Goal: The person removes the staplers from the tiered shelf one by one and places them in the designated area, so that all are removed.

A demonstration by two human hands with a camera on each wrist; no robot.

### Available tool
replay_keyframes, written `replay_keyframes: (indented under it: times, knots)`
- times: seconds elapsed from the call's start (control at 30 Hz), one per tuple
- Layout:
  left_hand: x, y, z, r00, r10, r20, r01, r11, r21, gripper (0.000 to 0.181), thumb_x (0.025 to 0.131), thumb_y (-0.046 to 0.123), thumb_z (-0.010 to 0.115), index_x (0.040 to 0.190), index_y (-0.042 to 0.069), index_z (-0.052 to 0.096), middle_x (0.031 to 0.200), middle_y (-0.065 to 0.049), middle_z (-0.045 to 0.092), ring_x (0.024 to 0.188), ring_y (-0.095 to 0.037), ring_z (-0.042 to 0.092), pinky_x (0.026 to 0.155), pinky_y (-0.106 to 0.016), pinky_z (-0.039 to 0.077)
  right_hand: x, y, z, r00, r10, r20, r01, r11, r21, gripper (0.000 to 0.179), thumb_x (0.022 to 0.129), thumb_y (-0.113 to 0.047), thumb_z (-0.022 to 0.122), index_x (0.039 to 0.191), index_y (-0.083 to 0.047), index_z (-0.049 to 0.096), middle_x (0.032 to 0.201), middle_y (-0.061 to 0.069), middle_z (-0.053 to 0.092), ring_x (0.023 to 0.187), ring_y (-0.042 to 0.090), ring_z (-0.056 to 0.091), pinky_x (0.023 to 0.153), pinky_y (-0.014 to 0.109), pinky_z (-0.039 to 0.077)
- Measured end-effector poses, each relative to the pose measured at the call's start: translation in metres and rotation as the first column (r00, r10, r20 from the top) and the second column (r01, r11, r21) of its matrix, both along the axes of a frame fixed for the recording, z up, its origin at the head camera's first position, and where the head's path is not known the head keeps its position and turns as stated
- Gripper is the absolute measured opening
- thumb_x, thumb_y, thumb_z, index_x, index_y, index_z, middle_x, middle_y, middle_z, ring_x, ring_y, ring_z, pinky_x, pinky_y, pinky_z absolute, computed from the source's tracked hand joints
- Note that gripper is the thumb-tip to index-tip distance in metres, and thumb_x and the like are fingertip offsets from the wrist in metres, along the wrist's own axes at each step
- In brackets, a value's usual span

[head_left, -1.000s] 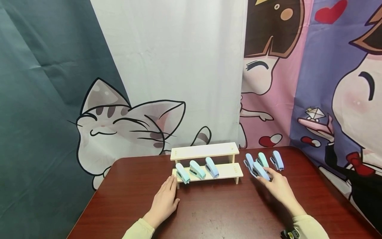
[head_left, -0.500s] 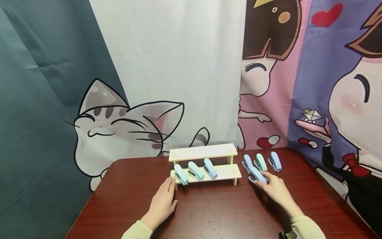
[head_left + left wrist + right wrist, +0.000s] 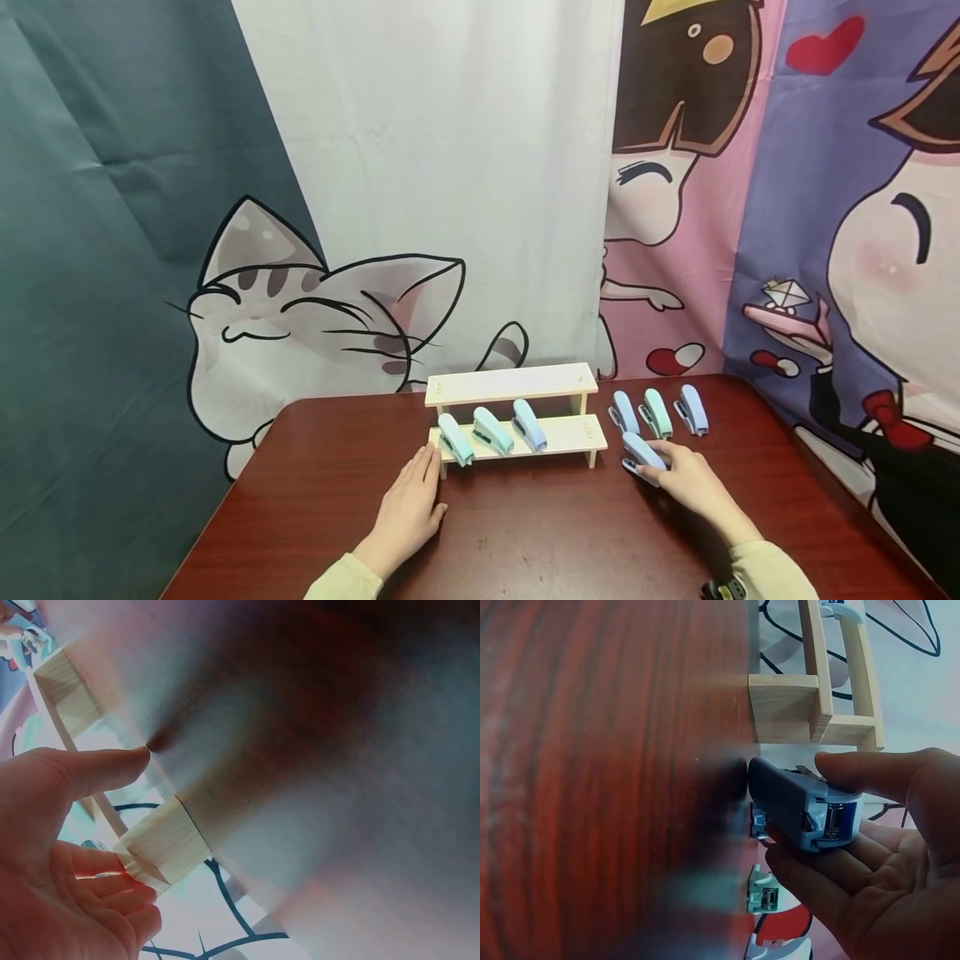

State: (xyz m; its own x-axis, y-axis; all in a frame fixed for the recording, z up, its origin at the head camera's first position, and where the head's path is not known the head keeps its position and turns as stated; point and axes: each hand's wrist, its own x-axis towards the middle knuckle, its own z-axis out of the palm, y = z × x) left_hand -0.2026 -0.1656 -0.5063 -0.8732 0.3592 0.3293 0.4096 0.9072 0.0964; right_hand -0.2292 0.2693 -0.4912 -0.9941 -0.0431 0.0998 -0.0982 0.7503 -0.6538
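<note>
In the head view my right hand (image 3: pixel 688 477) grips a light blue stapler (image 3: pixel 642 452) just over the table, in front of the other staplers at the right. The right wrist view shows this stapler (image 3: pixel 799 801) between thumb and fingers, its end turned to the camera. My left hand (image 3: pixel 405 504) lies with straight fingers against the left end of a two-tier wooden rack (image 3: pixel 570 431). Seen from the left wrist, the fingers touch the rack's end leg (image 3: pixel 171 836). On the lower tier sit two mint staplers (image 3: pixel 455 439) and a blue stapler (image 3: pixel 529 425).
Right of the rack, a blue stapler (image 3: pixel 624 412), a mint stapler (image 3: pixel 656 413) and another blue stapler (image 3: pixel 692 410) stand in a row on the red-brown table (image 3: pixel 540 533). The rack's upper tier (image 3: pixel 510 383) rises behind the lower one. A printed curtain (image 3: pixel 480 167) hangs behind.
My right hand has brought the held stapler toward me and slightly left, away from the row of staplers. The left hand stays at the rack's end.
</note>
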Motion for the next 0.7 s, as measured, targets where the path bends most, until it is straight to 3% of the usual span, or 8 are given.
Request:
replay_keyframes:
  times: [0.3, 0.53, 0.7]
  knots:
    - [-0.001, -0.001, 0.001, 1.0, -0.002, 0.005, 0.003, 1.0, -0.007, 0.082, 0.079, 0.018, 0.085, 0.145, -0.011, 0.044, 0.149, -0.029, 0.044, 0.14, -0.04, 0.043, 0.114, -0.05, 0.038, 0.0, -0.002, 0.005, 0.999, 0.024, 0.021, -0.025, 0.999, 0.033, 0.049, 0.085, -0.024, 0.08, 0.121, 0.006, 0.066, 0.089, 0.01, 0.068, 0.074, 0.019, 0.058, 0.062, 0.032, 0.048]
    - [0.0, -0.001, 0.001, 1.0, 0.0, 0.012, 0.001, 1.0, -0.004, 0.082, 0.079, 0.017, 0.084, 0.144, -0.011, 0.044, 0.149, -0.029, 0.044, 0.14, -0.04, 0.043, 0.114, -0.05, 0.038, 0.005, -0.008, 0.0, 0.996, 0.081, 0.048, -0.083, 0.996, 0.022, 0.021, 0.083, -0.02, 0.08, 0.093, -0.006, 0.069, 0.064, -0.003, 0.059, 0.056, 0.014, 0.054, 0.05, 0.028, 0.045]
    - [0.0, -0.001, 0.0, 1.0, 0.001, 0.011, -0.001, 1.0, -0.005, 0.082, 0.079, 0.017, 0.084, 0.144, -0.011, 0.045, 0.149, -0.029, 0.044, 0.14, -0.04, 0.043, 0.114, -0.051, 0.038, 0.006, -0.012, -0.001, 0.997, 0.073, 0.032, -0.075, 0.995, 0.065, 0.02, 0.08, -0.021, 0.082, 0.082, -0.01, 0.066, 0.059, -0.005, 0.057, 0.053, 0.012, 0.053, 0.049, 0.028, 0.045]
